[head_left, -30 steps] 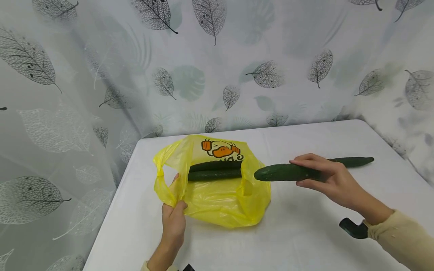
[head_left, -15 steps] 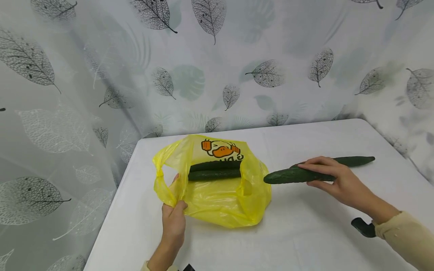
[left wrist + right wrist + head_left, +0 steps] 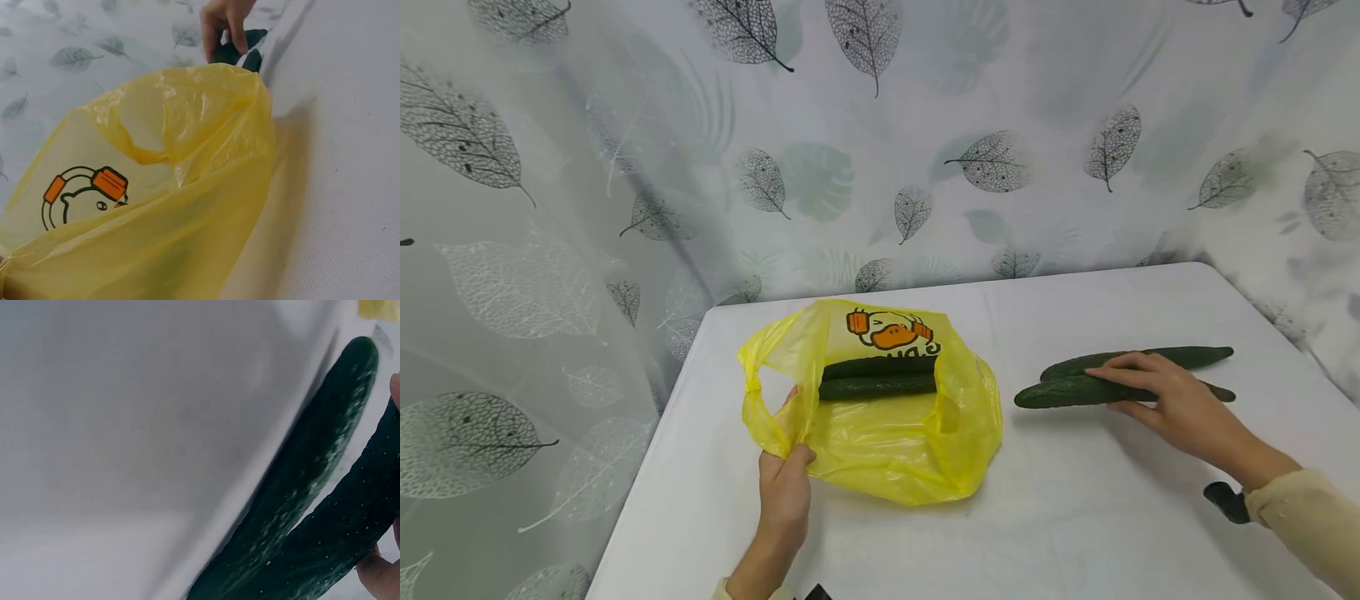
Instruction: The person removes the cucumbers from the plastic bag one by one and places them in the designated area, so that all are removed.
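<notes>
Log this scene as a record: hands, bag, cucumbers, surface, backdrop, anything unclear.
left hand: grips left side of yellow bag
right hand: holds nearer cucumber, right of bag
farther cucumber: just beyond the held one, partly hidden by right hand
bag: mouth open, duck print
bag contents: two cucumbers visible, side by side
surface: white table
backdrop: leaf-print fabric
unclear: whether held cucumber touches table

Only a narrow gap is left between the thin yellow plastic bag [image 3: 887, 442] and the long dark-green cucumber [image 3: 1060, 393] held by the right hand [image 3: 1183, 408]. Its far side is blocked by a second dark-green cucumber [image 3: 1197, 357], the bag's left edge by the left hand [image 3: 785, 492]. Wider passage is offered across the white surface [image 3: 1030, 525] between the hands.
</notes>
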### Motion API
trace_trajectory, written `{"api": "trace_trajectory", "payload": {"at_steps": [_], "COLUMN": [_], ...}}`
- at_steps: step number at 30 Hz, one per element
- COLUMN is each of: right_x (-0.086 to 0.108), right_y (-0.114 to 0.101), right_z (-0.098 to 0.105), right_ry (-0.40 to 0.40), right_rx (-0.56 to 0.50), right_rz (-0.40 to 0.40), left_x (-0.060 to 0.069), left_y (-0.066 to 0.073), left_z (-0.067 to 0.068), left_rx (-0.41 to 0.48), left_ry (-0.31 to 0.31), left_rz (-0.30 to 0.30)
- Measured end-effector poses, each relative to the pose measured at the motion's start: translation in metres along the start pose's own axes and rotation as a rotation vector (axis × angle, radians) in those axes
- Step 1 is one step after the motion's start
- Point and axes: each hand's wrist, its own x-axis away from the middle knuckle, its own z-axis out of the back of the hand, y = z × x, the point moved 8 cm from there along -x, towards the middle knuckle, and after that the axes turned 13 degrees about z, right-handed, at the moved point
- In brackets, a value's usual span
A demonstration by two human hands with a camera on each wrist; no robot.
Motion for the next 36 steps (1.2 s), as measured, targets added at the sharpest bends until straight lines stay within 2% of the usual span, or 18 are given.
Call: {"api": "trace_trajectory", "payload": {"at_steps": [6,16,25,30,36], "right_x": [0.006,0.017,0.021,0.024,0.024], "right_y": [0.01,0.027,0.035,0.04,0.043], "right_z": [-0.005,-0.009,-0.012,-0.014,-0.013], "right_ry": [-0.037,-0.058,-0.067,-0.088,-0.095], "right_rx": [0.051,0.068,0.076,0.071,0.081], "right_rz": [0.05,0.029,0.0,-0.032,-0.032], "left_x": [0.0,0.0,-0.002,-0.001,-0.001], "left_y": [-0.002,-0.003,-0.001,-0.001,-0.002], "left_z": [0.0,0.0,-0.002,-0.003,-0.002], "left_rx": [-0.018,-0.018,-0.013,-0.014,-0.011], "left_ry": [-0.002,-0.011,-0.024,-0.022,-0.019], "left_rz": [0.013,0.015,-0.005,0.001,0.01]}}
